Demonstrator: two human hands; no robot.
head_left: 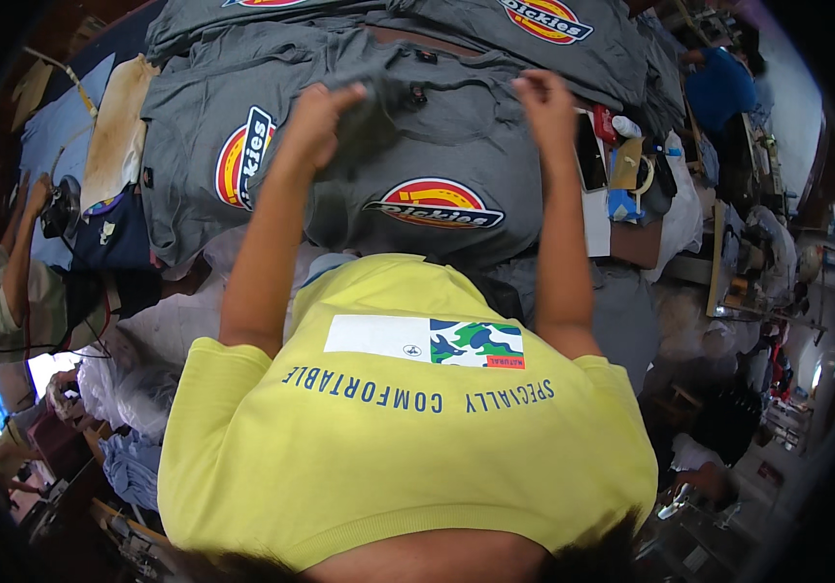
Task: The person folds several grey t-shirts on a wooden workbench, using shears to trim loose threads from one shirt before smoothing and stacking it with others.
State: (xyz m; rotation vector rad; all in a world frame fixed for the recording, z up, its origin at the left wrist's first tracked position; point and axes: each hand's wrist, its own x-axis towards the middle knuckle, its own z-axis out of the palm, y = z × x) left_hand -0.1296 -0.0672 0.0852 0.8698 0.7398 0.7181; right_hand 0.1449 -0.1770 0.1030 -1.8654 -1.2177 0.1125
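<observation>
A grey T-shirt (369, 185) lies spread before me, its neck opening away from me and a red, yellow and blue printed badge on its chest. My left hand (315, 126) is over its left shoulder area, a finger stretching toward the collar; motion smears the fingers. Near the shirt's right shoulder, my right hand (545, 102) is raised with its fingertips drawn together. Whatever those fingertips may pinch is too small to make out. Beneath and to the left lies a second grey T-shirt (184, 146) with a similar badge turned sideways.
More grey shirts (612, 58) cover the table's far side. At right are a phone (590, 155), a tape roll (645, 177) and small items. On the left, a co-worker's hand (40, 194) holds an iron (63, 207) beside a scorched cloth (118, 126).
</observation>
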